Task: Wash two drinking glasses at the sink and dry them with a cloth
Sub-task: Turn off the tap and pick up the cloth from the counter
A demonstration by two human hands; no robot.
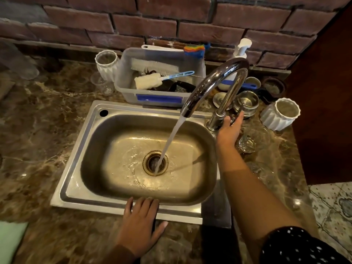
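Water runs from the curved chrome tap into the steel sink and down its drain. My right hand reaches over the sink's right rim and holds the tap handle at the tap's base. My left hand rests flat, fingers spread, on the sink's front rim. A clear drinking glass stands on the wet counter just right of my right hand, and a second glass shows faintly nearer me. A pale green cloth lies at the counter's bottom left corner.
Behind the sink stands a clear plastic tub holding brushes. White ribbed pots stand at back left and right. Steel cups and a soap pump crowd behind the tap. A wooden cabinet walls the right.
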